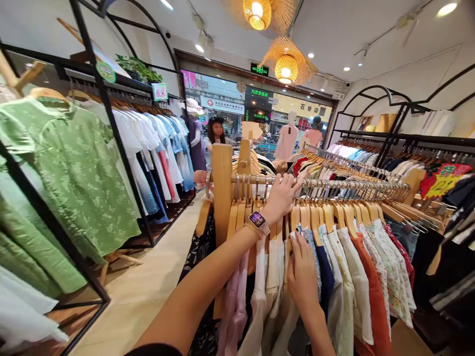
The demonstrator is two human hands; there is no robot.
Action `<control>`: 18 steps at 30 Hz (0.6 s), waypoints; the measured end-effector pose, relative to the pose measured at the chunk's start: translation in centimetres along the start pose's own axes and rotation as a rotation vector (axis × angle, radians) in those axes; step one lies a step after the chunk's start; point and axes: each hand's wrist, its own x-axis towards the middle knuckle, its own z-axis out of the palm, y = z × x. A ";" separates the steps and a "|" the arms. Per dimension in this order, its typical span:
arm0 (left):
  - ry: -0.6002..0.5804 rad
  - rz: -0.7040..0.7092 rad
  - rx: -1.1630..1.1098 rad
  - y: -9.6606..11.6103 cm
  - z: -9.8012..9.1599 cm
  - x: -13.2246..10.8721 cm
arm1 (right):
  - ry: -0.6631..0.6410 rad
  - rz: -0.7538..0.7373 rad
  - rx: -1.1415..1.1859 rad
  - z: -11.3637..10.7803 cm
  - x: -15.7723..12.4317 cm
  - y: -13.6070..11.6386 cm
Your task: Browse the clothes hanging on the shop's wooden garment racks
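Observation:
My left hand [282, 197], with a smartwatch [257, 219] on its wrist, curls over the wooden rail [337, 184] at the hooks of several hangers. Its fingertips are hidden behind the rail. Lower down, my right hand [302, 262] lies against the upper edges of the hanging garments, its fingers stretched out, beside a light denim garment [308, 236]. Wooden hangers [328, 217] crowd the rail to the right of both hands. On them hang cream trousers [273, 269], a navy garment [325, 277], an orange-red one [365, 282] and a floral one [395, 284].
A thick wooden post [222, 198] stands at the rail's left end. Green garments [79, 173] hang on a black metal rack [128, 190] at left. Another person [215, 131] is beyond the post, with a hand [200, 176] near the rail end. A price sign [443, 183] is at right.

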 end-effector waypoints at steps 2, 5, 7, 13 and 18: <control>0.020 -0.009 -0.032 -0.1 0.1 -0.1 | 0.009 -0.028 0.019 0.2 -0.2 0.3; 0.050 -0.025 -0.089 -0.2 0.4 -0.2 | -0.027 -0.029 0.028 0.4 -0.6 0.6; 0.051 -0.027 -0.112 -0.1 0.5 -0.2 | -0.057 0.004 0.035 0.5 -0.8 0.9; -0.092 -0.018 -0.097 -0.5 -4.5 -1.5 | -0.126 0.069 0.078 0.0 -0.5 2.5; -0.063 0.298 -0.021 -3.2 -15.9 -10.1 | 0.000 0.273 -0.063 -4.6 -2.5 -3.4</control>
